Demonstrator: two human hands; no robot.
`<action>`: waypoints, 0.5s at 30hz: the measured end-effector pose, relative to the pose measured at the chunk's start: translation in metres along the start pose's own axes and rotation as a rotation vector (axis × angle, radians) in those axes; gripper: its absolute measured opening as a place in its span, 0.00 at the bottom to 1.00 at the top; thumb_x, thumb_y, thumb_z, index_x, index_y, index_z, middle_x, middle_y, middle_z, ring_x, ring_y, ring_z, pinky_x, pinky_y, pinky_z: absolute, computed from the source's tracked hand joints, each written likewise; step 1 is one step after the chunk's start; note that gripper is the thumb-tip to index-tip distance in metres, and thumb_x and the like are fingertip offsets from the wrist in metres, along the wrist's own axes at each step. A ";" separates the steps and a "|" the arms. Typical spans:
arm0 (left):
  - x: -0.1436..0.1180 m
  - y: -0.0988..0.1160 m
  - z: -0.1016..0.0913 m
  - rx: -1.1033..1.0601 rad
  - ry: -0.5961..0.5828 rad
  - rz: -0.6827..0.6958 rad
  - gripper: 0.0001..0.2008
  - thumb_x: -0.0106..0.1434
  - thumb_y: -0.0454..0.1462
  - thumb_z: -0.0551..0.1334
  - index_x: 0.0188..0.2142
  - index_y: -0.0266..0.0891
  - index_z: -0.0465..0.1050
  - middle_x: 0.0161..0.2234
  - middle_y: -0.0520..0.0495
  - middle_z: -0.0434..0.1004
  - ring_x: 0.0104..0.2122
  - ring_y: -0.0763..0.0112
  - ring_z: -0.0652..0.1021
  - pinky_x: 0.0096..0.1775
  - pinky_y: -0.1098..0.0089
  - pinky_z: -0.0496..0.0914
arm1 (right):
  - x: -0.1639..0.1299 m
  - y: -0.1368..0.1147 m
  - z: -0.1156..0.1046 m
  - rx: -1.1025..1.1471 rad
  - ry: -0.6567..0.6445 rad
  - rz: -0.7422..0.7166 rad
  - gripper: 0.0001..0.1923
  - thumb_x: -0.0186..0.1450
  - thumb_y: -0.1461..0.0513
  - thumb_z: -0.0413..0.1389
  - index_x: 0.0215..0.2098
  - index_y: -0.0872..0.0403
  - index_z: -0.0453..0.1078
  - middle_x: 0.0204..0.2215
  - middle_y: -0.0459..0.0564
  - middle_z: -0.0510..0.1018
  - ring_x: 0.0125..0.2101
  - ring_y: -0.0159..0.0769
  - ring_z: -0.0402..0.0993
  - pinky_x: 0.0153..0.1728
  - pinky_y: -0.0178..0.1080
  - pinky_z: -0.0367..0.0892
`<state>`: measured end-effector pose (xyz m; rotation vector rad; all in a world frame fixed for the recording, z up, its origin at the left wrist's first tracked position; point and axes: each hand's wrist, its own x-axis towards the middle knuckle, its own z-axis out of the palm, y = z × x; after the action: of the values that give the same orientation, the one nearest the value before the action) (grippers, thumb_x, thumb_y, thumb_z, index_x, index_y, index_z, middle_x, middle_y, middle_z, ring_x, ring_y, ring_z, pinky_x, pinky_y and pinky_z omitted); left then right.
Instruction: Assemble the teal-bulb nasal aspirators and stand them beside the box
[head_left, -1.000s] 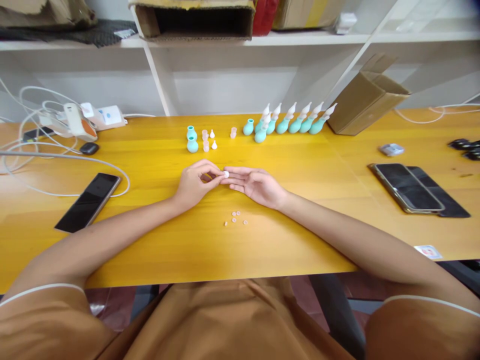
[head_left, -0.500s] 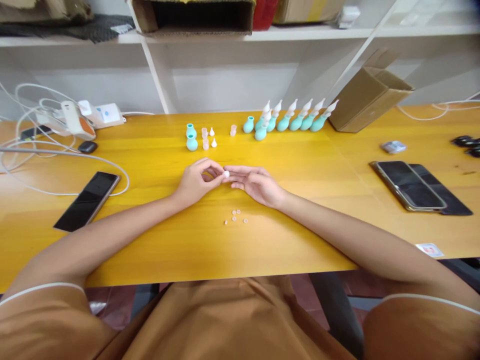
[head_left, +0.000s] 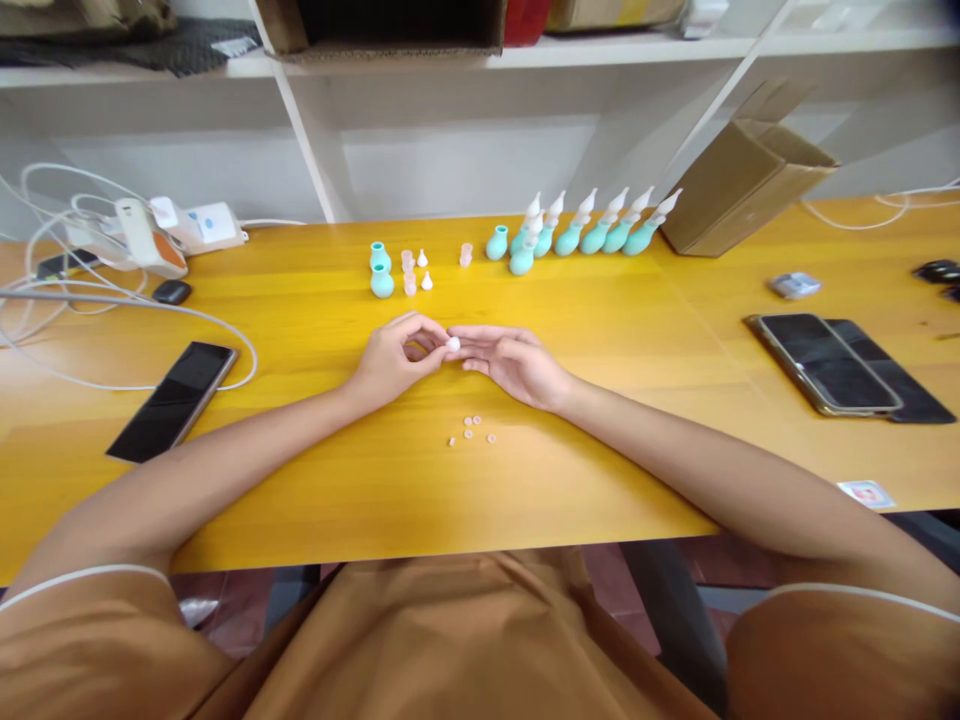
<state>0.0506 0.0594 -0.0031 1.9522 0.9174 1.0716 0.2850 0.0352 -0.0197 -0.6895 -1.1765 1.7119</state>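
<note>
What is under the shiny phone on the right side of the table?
A flat black thing lies under the phone, sticking out toward the right. It could be a case or another phone; the covered part is hidden.

Small white round piece [head_left: 453, 343], pinched at the fingertips where both hands meet, sits just above the yellow table's middle.

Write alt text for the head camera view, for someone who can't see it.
Over a yellow table, the left hand pinches a small white piece against the fingertips of the open right hand. A few tiny pink bits lie just in front; farther back stand teal bulbs with white tips, and a dark phone lies to the left.
</note>
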 end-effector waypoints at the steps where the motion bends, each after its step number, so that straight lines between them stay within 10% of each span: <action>1: 0.000 -0.001 0.000 -0.003 -0.010 0.006 0.07 0.65 0.40 0.71 0.41 0.40 0.81 0.41 0.46 0.85 0.38 0.68 0.85 0.38 0.70 0.80 | 0.000 0.000 0.000 0.001 0.003 0.004 0.22 0.60 0.63 0.62 0.52 0.51 0.85 0.50 0.53 0.90 0.54 0.44 0.86 0.57 0.44 0.77; 15: 0.000 0.000 0.000 0.023 0.006 -0.008 0.11 0.66 0.44 0.74 0.39 0.41 0.79 0.39 0.48 0.84 0.36 0.70 0.84 0.37 0.70 0.79 | 0.000 -0.001 0.000 -0.011 -0.012 0.004 0.23 0.60 0.63 0.62 0.53 0.51 0.86 0.53 0.54 0.90 0.55 0.44 0.86 0.59 0.47 0.78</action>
<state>0.0509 0.0594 -0.0034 1.9633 0.9441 1.0675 0.2854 0.0351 -0.0189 -0.6893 -1.1945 1.7168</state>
